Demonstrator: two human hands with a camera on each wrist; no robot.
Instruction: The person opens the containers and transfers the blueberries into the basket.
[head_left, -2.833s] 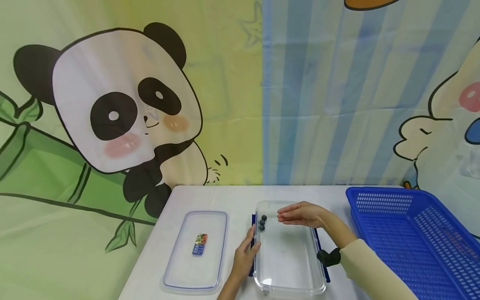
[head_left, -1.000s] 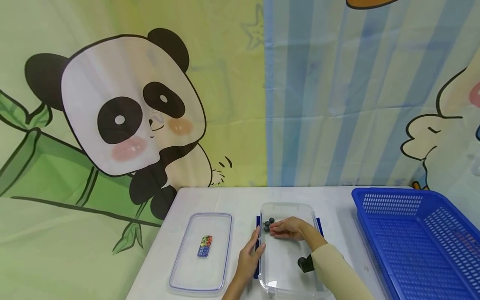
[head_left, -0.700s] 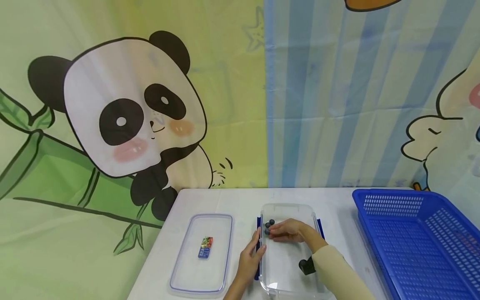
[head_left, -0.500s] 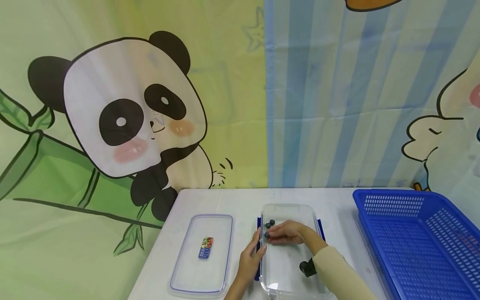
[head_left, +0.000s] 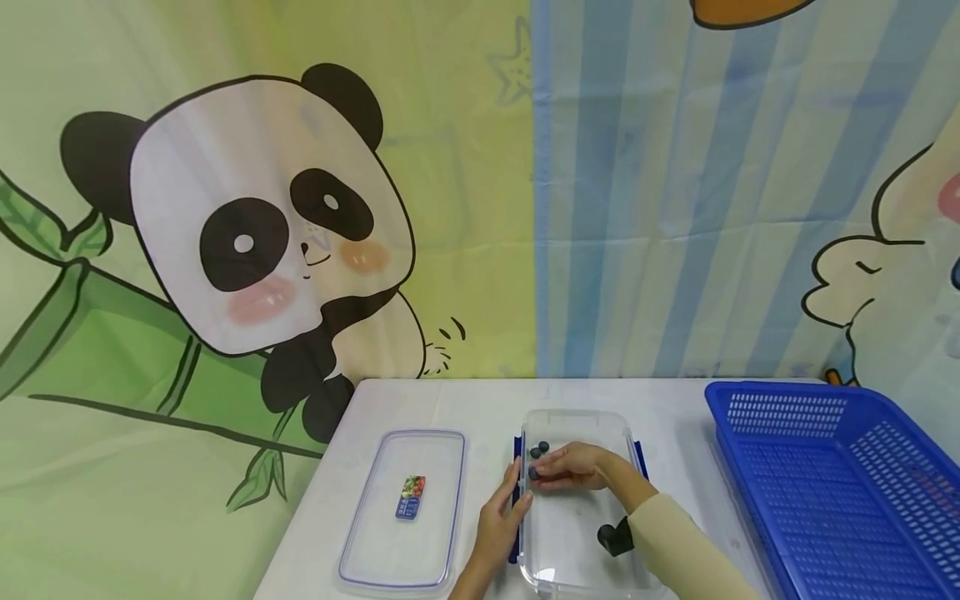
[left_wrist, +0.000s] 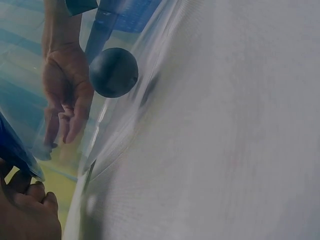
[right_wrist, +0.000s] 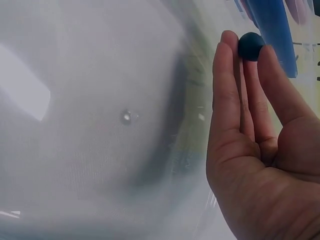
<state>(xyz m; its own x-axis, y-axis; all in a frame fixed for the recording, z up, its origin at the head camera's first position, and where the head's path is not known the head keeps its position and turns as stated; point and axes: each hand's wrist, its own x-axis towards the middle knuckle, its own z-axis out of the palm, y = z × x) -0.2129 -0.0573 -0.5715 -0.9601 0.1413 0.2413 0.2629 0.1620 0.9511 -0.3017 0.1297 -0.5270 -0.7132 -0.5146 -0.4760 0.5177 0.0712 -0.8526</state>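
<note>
My right hand (head_left: 574, 465) reaches into a clear plastic box (head_left: 585, 575). Thumb and fingertips pinch a small dark blueberry (right_wrist: 250, 46), seen in the right wrist view. Two more blueberries (head_left: 539, 450) lie just beyond it, by the box's left wall. Along that wall my left hand (head_left: 497, 518) holds the box, its thumb at the rim and its fingers at the blue side latch (head_left: 514, 546). In the left wrist view the left fingers (left_wrist: 31, 192) bend beside the blue latch, and the right hand shows through the clear wall.
A clear lid (head_left: 367, 550) with a bluish edge and a fruit label (head_left: 410, 497) lies flat on the white table (head_left: 480, 400), left of the box. A large blue mesh basket (head_left: 825, 483) stands to the right. A printed curtain (head_left: 465, 192) hangs behind the table.
My right hand has come down from above the box to its left side and drawn one blueberry slightly nearer, apart from the other two. The left hand stays at the box.
</note>
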